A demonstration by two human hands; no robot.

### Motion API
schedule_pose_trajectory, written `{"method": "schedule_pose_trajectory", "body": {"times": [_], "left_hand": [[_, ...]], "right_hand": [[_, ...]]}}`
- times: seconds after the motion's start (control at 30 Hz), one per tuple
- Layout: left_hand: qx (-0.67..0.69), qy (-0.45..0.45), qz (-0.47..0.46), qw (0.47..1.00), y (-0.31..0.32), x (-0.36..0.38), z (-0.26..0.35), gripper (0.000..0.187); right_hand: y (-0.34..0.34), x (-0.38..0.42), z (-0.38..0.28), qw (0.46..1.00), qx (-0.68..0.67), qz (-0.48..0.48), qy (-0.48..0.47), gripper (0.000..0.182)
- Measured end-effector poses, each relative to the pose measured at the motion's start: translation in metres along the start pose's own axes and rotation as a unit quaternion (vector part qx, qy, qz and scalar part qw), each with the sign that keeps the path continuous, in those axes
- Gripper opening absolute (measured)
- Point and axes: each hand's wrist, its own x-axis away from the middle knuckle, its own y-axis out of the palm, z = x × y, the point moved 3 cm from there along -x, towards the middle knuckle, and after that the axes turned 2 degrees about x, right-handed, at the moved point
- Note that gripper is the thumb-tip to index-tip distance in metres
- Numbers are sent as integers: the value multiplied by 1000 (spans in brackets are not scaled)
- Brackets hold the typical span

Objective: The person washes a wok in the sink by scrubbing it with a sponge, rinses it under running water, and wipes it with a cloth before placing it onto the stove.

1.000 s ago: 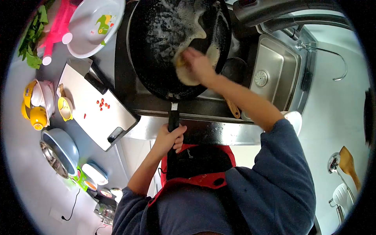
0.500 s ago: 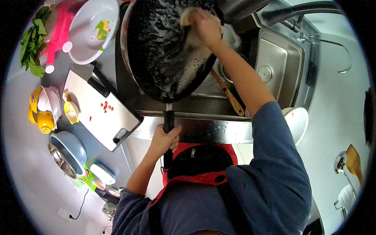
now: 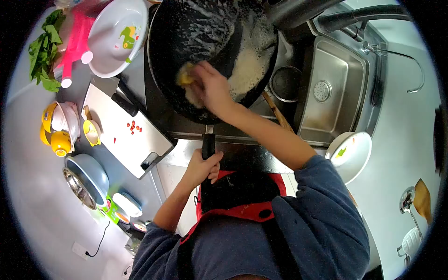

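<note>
A large black wok point(image 3: 163, 42) is held over the sink area, its inside wet with suds and a pool of cloudy, foamy water point(image 3: 252, 70) on the right side. My left hand point(image 3: 203, 167) is wrapped round the wok's black handle point(image 3: 208, 145). Inside the wok, my right hand point(image 3: 212, 88) grips a yellowish sponge point(image 3: 185, 74) and presses it to the lower left of the inner surface. The sponge is slightly blurred, and its far side is partly covered by the fingers.
Right of the wok are a steel sink basin point(image 3: 322, 114), a black faucet point(image 3: 364, 16), a wooden-handled utensil point(image 3: 278, 113) and a white bowl point(image 3: 357, 161). Leftward lie a cutting board point(image 3: 121, 144) with red chili pieces point(image 3: 134, 127), a knife point(image 3: 123, 103), a white basin point(image 3: 109, 56) and leafy greens point(image 3: 46, 46).
My right hand has swept the sponge from the wok's upper right to its lower left. Foamy water now gathers on the right side. My left hand keeps its grip on the handle.
</note>
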Motion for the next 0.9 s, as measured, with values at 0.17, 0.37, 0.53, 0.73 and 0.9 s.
{"method": "schedule_pose_trajectory", "body": {"times": [0.17, 0.37, 0.53, 0.73, 0.9], "left_hand": [[-23, -8, 27, 999, -4, 6, 5, 27], [-7, -10, 7, 1000, -10, -2, 0, 26], [39, 2, -19, 999, -9, -9, -4, 23], [39, -13, -25, 999, -11, -11, -9, 21], [47, -1, -55, 997, -13, -17, -10, 23]], "right_hand": [[-10, -74, 23, 988, -12, 124, -91, 27], [-19, -10, 42, 965, 71, -130, -215, 23], [-31, -17, 54, 928, 107, -225, -276, 23], [-30, -23, 41, 889, 135, -307, -312, 27], [-75, -14, 88, 823, 177, -405, -356, 28]]}}
